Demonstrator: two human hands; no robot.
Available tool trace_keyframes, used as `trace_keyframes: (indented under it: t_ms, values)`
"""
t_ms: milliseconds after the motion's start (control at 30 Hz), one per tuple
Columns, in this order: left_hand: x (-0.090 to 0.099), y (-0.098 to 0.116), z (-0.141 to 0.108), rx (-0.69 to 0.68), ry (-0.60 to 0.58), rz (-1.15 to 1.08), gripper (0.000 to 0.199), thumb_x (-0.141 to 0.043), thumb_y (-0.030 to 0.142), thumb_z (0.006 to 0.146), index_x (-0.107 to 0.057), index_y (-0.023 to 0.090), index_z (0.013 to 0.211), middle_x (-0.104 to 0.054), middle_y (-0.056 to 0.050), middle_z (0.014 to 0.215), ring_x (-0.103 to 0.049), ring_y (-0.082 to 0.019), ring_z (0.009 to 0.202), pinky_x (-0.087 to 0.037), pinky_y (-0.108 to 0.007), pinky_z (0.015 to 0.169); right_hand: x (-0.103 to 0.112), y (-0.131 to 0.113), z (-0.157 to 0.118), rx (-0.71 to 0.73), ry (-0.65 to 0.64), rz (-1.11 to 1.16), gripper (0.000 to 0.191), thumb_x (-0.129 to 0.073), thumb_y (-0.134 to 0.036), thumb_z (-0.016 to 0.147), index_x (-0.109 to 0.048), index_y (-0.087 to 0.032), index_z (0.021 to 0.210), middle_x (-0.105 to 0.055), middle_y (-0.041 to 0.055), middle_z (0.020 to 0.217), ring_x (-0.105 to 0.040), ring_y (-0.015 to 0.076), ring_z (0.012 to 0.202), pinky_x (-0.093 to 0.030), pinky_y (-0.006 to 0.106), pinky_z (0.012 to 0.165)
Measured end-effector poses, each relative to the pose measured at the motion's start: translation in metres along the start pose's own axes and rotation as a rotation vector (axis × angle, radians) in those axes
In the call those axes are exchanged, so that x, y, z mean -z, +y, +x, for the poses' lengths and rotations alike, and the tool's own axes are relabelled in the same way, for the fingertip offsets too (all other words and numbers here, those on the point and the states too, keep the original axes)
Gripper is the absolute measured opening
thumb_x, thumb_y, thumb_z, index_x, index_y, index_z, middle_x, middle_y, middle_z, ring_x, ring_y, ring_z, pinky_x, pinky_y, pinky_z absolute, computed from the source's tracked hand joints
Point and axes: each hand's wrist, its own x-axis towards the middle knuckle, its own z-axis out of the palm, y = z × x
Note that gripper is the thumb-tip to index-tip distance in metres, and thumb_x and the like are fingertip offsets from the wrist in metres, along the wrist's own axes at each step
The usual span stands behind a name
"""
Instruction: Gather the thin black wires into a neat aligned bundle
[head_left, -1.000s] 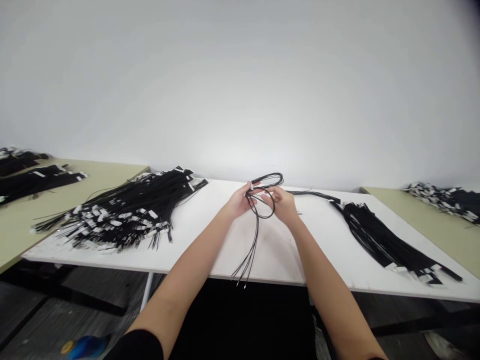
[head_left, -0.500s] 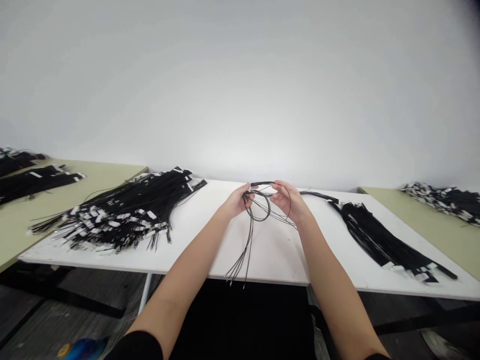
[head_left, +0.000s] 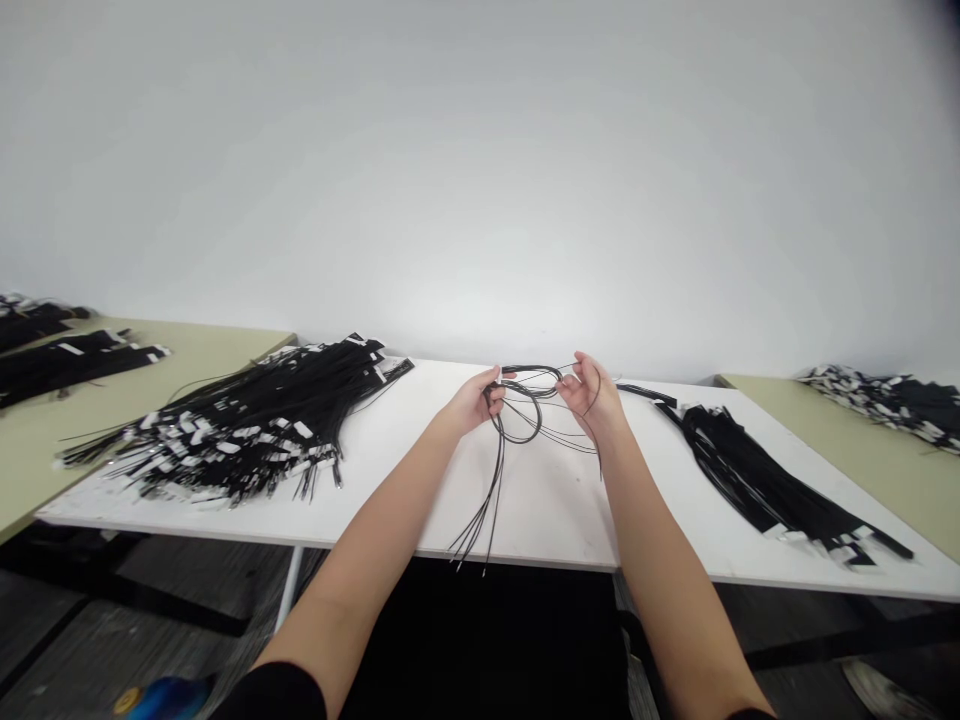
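Observation:
Over the middle of the white table, my left hand [head_left: 475,402] is closed around a bundle of thin black cables [head_left: 531,369]. The bundle curls into loops to the right of that hand, and several loose ends hang down past the table's front edge. My right hand [head_left: 597,402] is raised just right of the loops. Its fingertips pinch a thin black cable strand that runs across from the bundle, and a thin end curves down beside the palm. The exact spot of the pinch is too small to make out.
A large heap of black cables with white tags [head_left: 255,420] covers the white table's left part. A smaller cable pile [head_left: 765,480] lies on the right. Green-topped tables [head_left: 217,345] flank both sides and carry more cables. A pale wall [head_left: 480,180] rises behind.
My right hand has moved a little right and away from the bundle, drawing a thin strand with it. The bundle's right-hand loop now shows. My left hand stays in place, still holding the bundle.

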Motion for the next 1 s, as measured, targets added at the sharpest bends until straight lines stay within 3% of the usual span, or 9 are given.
trace_keyframes:
  t_ms: [300, 500, 667, 767, 1000]
  values:
    - [0.008, 0.006, -0.001, -0.017, 0.030, -0.022, 0.033, -0.060, 0.042, 0.083, -0.064, 0.013, 0.097, -0.035, 0.007, 0.051, -0.036, -0.006, 0.038, -0.032, -0.019, 0.040, 0.013, -0.017, 0.005, 0.073, 0.043, 0.017, 0.026, -0.053, -0.034, 0.093, -0.057, -0.014, 0.110, -0.061, 0.0039, 0.095, -0.060, 0.0124, 0.073, -0.053, 0.030, 0.067]
    - [0.007, 0.009, -0.004, -0.016, 0.054, -0.007, 0.032, -0.059, 0.042, 0.084, -0.064, 0.012, 0.095, -0.035, 0.007, 0.051, -0.035, -0.006, 0.037, -0.029, -0.019, 0.039, 0.012, -0.020, 0.000, 0.126, -0.048, -0.052, 0.031, -0.049, -0.042, 0.094, -0.058, -0.015, 0.108, -0.062, 0.0053, 0.097, -0.062, 0.0151, 0.082, -0.054, 0.034, 0.073]
    - [0.001, 0.010, -0.009, 0.003, 0.047, 0.045, 0.033, -0.059, 0.042, 0.083, -0.066, 0.012, 0.096, -0.036, 0.006, 0.050, -0.035, -0.006, 0.038, -0.030, -0.019, 0.040, 0.005, -0.011, -0.012, 0.117, -0.205, -0.296, 0.025, -0.053, -0.035, 0.094, -0.059, -0.013, 0.102, -0.060, 0.0003, 0.081, -0.056, 0.0086, 0.060, -0.051, 0.024, 0.057]
    - [-0.002, 0.009, -0.010, 0.020, 0.043, 0.075, 0.031, -0.059, 0.040, 0.084, -0.067, 0.011, 0.092, -0.036, 0.005, 0.048, -0.034, -0.007, 0.037, -0.029, -0.019, 0.039, -0.004, 0.001, -0.018, 0.132, -0.287, -0.508, 0.020, -0.057, -0.031, 0.092, -0.061, -0.012, 0.094, -0.060, -0.0003, 0.078, -0.055, 0.0077, 0.058, -0.049, 0.021, 0.052]
    - [-0.002, 0.005, -0.008, 0.034, 0.024, 0.107, 0.030, -0.056, 0.039, 0.086, -0.067, 0.011, 0.091, -0.040, 0.004, 0.047, -0.036, -0.007, 0.038, -0.029, -0.019, 0.039, -0.019, 0.026, -0.022, 0.422, -0.275, -0.898, 0.018, -0.056, -0.032, 0.092, -0.063, -0.015, 0.091, -0.063, 0.0034, 0.091, -0.060, 0.0125, 0.077, -0.052, 0.030, 0.071]
